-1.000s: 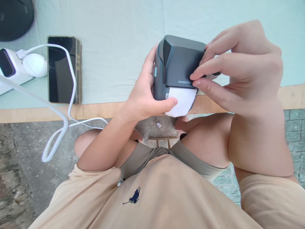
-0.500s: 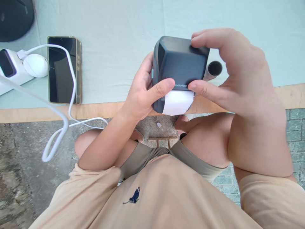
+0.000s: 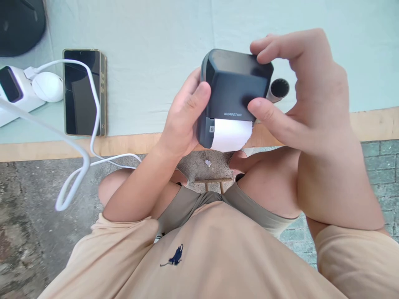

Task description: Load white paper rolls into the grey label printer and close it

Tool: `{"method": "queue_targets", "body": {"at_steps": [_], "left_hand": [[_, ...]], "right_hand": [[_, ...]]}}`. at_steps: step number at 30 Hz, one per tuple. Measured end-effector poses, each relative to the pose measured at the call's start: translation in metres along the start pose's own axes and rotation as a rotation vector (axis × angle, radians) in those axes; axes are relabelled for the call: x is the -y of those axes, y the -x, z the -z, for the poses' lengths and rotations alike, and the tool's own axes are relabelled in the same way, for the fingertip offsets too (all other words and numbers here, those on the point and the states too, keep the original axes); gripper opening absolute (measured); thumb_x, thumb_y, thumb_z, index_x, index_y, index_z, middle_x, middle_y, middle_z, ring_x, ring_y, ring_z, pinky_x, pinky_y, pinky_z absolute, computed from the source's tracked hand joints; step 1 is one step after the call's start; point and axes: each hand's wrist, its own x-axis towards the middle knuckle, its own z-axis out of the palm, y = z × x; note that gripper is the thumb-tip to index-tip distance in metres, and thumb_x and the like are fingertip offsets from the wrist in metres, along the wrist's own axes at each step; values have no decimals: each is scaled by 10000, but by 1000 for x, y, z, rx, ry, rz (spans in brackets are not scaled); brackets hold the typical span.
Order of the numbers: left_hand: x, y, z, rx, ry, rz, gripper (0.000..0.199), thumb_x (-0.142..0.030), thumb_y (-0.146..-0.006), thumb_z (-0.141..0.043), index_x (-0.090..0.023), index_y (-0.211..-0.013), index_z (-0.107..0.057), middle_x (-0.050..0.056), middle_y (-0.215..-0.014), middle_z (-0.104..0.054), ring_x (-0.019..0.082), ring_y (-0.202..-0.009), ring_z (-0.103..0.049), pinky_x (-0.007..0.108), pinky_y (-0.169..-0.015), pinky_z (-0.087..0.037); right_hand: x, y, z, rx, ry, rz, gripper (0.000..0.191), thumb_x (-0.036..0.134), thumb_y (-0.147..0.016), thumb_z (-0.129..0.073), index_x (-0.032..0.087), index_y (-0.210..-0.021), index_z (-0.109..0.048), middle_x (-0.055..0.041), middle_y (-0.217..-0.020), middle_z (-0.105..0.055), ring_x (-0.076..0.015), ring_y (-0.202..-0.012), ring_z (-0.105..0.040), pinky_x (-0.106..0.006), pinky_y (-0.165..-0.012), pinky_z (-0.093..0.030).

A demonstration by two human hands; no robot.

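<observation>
A dark label printer [image 3: 238,89] marked NIIMBOT is held up over the table's front edge. A strip of white label paper [image 3: 232,135] with a ragged right edge curls out of its front slot. My left hand [image 3: 183,118] is wrapped round the printer's left side, thumb on the side of the cover, other fingers hidden beneath. My right hand [image 3: 311,87] grips the printer's right side, thumb on the front of the cover and fingers at its top right corner. Just right of the printer, a tube with a dark hollow end [image 3: 279,88] is on the table, partly covered.
At the left, a phone [image 3: 81,93] lies on the pale cloth [image 3: 156,50]. A white charger device [image 3: 18,93] and a looping white cable [image 3: 75,191] are beside it. A round black object [image 3: 20,27] fills the far left corner. A paper scrap [image 3: 208,163] lies on the ground.
My left thumb has moved off the front of the cover, up to its left side, uncovering the brand name. My right fingers and thumb have shifted slightly on the printer.
</observation>
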Motion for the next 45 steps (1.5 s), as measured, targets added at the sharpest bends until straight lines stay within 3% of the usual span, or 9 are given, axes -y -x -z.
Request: {"method": "queue_targets", "body": {"at_steps": [6, 14, 20, 24, 27, 30, 35, 40, 45], "left_hand": [[-4, -2, -6, -92, -72, 45, 388, -251, -898, -169, -118, -928, -532, 31, -794, -566, 155, -1089, -488, 319, -945, -397], [0, -6, 9, -88, -113, 38, 285, -290, -858, -295, -224, -937, -561, 20, -900, -589, 167, -905, -535, 332, -875, -420], [-1, -4, 7, -104, -144, 89, 305, -388, -850, -302, -235, -923, -555, 20, -961, -584, 187, -993, -536, 353, -899, -407], [-1, -4, 6, -41, -94, 75, 236, -348, -831, -368, -235, -977, -515, 16, -997, -573, 187, -1029, -527, 334, -870, -435], [-1, -3, 9, -47, -152, 87, 229, -297, -772, -496, -259, -998, -487, 2, -1016, -569, 173, -982, -538, 285, -833, -453], [-2, -2, 9, -57, -168, 99, 222, -316, -781, -483, -250, -993, -487, 6, -1020, -582, 166, -977, -538, 259, -823, -461], [-4, -1, 6, -37, -130, 97, 265, -295, -813, -444, -227, -1069, -442, 0, -1066, -568, 181, -1115, -496, 296, -888, -457], [-1, -2, 10, -1, -95, 70, 251, -302, -774, -501, -261, -1020, -466, -5, -1103, -562, 196, -1073, -524, 320, -887, -455], [-2, -3, 9, -5, -71, 84, 262, -296, -773, -502, -248, -1026, -456, 2, -1117, -554, 193, -1095, -512, 297, -884, -455]], "right_hand": [[-1, 0, 1, -33, 14, 28, 343, 321, -777, -427, 248, -1109, -375, 25, -1130, -473, -108, -1159, -441, -318, -983, -407], [-2, -2, 2, 65, 23, 86, 504, 379, -706, -540, 217, -1146, -354, -6, -1257, -397, -137, -1199, -402, -315, -1006, -396], [-6, 0, 0, -195, 177, 185, 406, 401, -670, -570, 190, -1007, -489, -37, -937, -519, -137, -973, -497, -284, -810, -450], [4, -1, 1, -346, 223, -20, 205, 358, -779, -431, 196, -824, -548, 1, -545, -432, -48, -578, -467, -218, -539, -336], [15, -7, 1, -333, 138, -258, 297, 391, -823, -332, 178, -845, -538, -9, -614, -479, -55, -574, -494, -229, -533, -357], [18, -14, -1, -313, 84, -287, 289, 345, -823, -327, 141, -876, -526, -32, -786, -539, -63, -692, -540, -217, -570, -425], [8, -19, -7, -68, 269, -27, 154, 272, -778, -399, 241, -869, -519, 43, -800, -559, -58, -695, -512, -219, -564, -362], [10, -29, -2, 282, 521, -137, 308, 406, -741, -428, 381, -1048, -418, 39, -805, -563, -125, -675, -483, -281, -531, -315], [13, -38, -1, 356, 604, -214, 329, 451, -719, -409, 424, -1046, -384, 56, -871, -556, -165, -695, -481, -309, -546, -331]]}}
